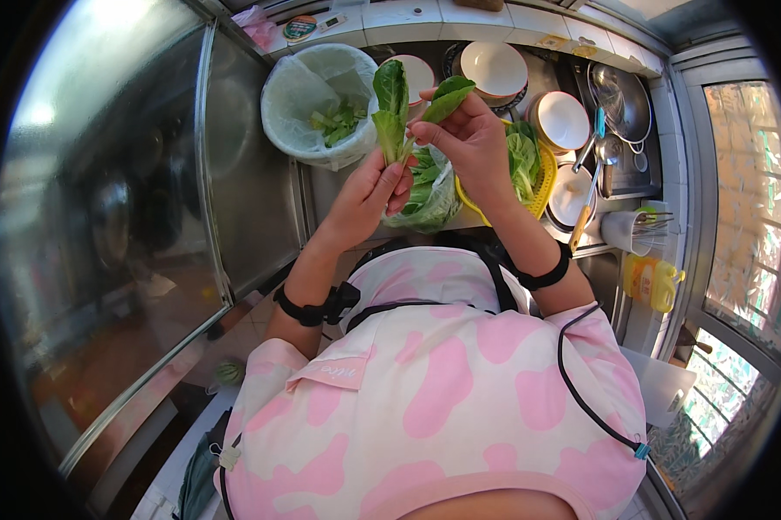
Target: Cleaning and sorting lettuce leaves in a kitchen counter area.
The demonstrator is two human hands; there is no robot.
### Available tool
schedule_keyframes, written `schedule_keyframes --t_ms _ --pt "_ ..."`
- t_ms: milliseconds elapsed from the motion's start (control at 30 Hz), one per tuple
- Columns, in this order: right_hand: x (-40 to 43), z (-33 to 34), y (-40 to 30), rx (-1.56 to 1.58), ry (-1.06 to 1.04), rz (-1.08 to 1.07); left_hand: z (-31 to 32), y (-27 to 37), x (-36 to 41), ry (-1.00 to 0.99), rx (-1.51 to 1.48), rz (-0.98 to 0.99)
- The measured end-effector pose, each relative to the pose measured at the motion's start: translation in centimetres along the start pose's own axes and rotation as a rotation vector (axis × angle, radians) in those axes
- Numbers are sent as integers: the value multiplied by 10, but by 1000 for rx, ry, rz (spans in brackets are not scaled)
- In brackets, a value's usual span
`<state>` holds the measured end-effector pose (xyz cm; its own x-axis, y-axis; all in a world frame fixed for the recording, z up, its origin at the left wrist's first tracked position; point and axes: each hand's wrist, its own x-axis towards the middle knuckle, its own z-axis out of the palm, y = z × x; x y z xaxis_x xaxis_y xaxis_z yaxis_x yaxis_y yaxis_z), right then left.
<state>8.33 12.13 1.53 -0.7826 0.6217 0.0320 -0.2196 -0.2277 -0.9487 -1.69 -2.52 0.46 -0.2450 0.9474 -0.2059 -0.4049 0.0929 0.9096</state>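
Observation:
My left hand grips the base of a small bunch of leafy greens, its leaves pointing up. At its right, my right hand pinches a green leaf between thumb and fingers, close to the bunch's stems. Below the hands lies a clear plastic bag of greens. Partly behind my right forearm, a yellow plastic basket holds more leafy greens. A lined bin at the upper left contains leaf scraps.
White bowls stand behind and right of the basket. A wok, a ladle and a wooden-handled utensil lie at the right. A whisk and a yellow oil jug are nearer. A glass panel borders the left.

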Motion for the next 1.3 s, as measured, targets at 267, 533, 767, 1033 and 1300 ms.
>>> schedule_keyframes --t_ms 267,533,767,1033,1300 --pt "-12 26 -12 -535 -74 -850 -7 9 12 407 -494 -101" --pt "89 19 74 -472 -11 -305 -20 0 8 341 -373 149" --pt "68 5 61 -129 -22 -56 -44 -5 -4 416 -346 204" --pt "-19 -153 42 -1296 20 -20 -25 -5 3 202 -36 -20" --pt "-8 -31 -21 -257 -250 189 0 -10 16 -103 352 -36"
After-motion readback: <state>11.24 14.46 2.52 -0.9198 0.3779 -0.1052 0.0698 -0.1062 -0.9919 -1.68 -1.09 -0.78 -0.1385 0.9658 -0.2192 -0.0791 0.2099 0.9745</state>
